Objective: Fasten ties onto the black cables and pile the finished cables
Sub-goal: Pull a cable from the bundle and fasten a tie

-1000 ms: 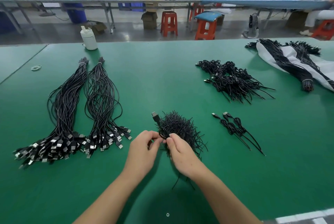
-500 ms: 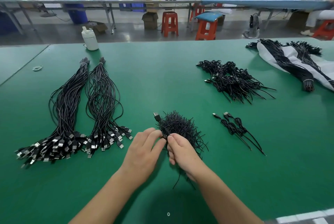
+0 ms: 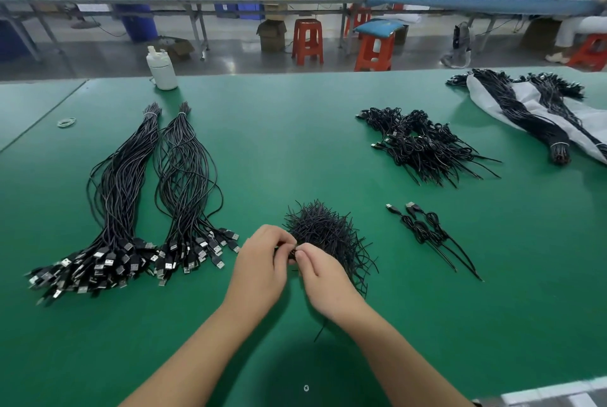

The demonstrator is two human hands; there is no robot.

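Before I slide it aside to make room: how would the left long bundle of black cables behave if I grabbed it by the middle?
The left cable bundle would probably sag at both ends: only its far tip looks banded, and strands bow out loosely mid-length. The plug end fans out unbound, so it would likely drag and splay. It probably won't roll, lying flat on the green table.

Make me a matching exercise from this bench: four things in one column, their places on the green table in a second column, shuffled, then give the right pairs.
Things:
1. white bottle
2. heap of black ties
3. two long cable bundles
4. pile of coiled tied cables

Places:
A. right of centre, beyond the two loose cables
B. far edge, left side
C. left side, plugs toward the person
D. just beyond both hands

Pairs: 1-B, 2-D, 3-C, 4-A
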